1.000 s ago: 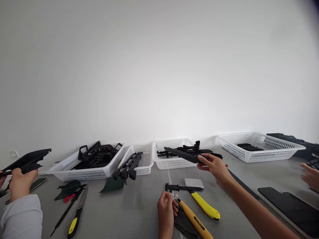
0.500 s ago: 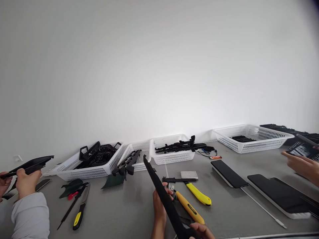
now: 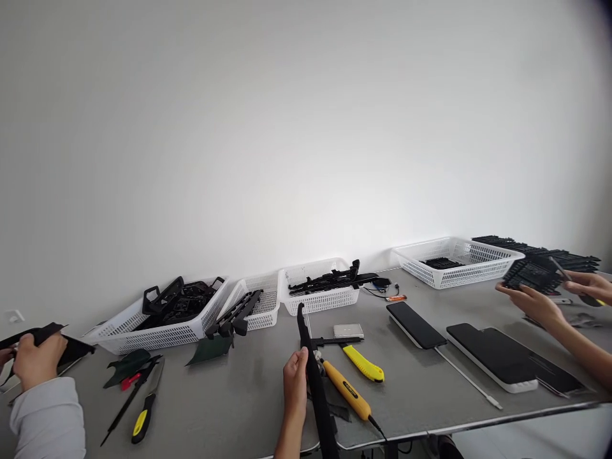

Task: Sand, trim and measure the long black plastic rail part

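My left hand (image 3: 295, 386) is wrapped round a long, narrow black plastic trim strip (image 3: 315, 386), thumb against its side. The strip stands nearly upright in view, its hooked tip at the top and its lower end cut off by the bottom edge. My right hand is out of view. Just right of the strip lies a yellow-handled corded tool (image 3: 348, 390), its front end partly hidden. Behind it are a yellow utility knife (image 3: 364, 364), a black caliper (image 3: 337, 341) and a small pale box (image 3: 349, 331).
White baskets with black parts (image 3: 318, 303) line the wall, with another basket (image 3: 459, 278) at right. Phone-like black slabs (image 3: 415, 325) lie right of the tools. At left, a co-worker's hand (image 3: 41, 360) holds a black part; at right, another person's hands (image 3: 535, 306) hold a black grid.
The strip has swung more upright. My right hand, earlier at its lower end, has left the view. The scene has shifted left, and the table's front edge shows more.
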Available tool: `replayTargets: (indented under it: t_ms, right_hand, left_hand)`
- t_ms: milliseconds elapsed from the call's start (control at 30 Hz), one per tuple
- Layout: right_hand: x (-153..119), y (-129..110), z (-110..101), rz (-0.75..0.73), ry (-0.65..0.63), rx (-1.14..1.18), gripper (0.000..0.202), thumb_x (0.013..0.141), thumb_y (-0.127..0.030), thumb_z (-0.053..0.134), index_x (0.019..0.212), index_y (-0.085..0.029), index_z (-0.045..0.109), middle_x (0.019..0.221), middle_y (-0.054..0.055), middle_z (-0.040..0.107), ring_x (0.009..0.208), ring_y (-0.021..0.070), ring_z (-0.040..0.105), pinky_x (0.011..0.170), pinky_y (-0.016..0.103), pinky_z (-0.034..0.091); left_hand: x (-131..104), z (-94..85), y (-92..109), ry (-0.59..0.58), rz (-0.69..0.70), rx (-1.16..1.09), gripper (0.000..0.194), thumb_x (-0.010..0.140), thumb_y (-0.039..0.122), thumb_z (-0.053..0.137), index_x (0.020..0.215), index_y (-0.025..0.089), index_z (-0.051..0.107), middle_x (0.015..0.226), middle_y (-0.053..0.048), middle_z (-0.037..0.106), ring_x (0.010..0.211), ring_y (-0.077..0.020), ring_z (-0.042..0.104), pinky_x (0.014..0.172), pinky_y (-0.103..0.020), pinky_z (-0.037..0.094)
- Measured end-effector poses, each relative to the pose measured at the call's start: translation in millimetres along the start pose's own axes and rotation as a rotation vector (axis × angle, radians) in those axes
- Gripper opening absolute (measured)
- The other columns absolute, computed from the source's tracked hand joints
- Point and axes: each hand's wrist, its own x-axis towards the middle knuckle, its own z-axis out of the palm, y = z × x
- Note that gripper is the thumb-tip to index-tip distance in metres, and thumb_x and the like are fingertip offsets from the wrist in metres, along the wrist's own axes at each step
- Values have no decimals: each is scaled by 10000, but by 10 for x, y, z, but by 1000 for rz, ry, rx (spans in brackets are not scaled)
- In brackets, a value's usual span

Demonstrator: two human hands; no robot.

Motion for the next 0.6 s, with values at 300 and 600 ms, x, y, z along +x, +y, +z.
replayTargets:
  t_ms: [300, 600]
  right_hand:
    - [355, -170, -266, -76, 3, -97, 1227, 631, -552, 748, 1484, -849, -83, 1458, -158, 649, 1308, 550, 618, 512, 664, 620]
    - [202, -20, -44, -112, -20, -164, 731, 740, -638, 643, 1464, -655, 546, 1135, 0, 778, 1201, 510, 704, 639, 586, 643]
  left_hand:
    - [48, 39, 4, -38, 15, 42, 606, 565, 692, 939, 760, 170, 699, 585, 19, 637, 514, -128, 563, 517, -227, 446]
    - [18, 4, 39, -22, -59, 26, 641, 732, 705, 715, 987, 120, 773, 604, -27, 693, 485, -173, 596, 475, -264, 441]
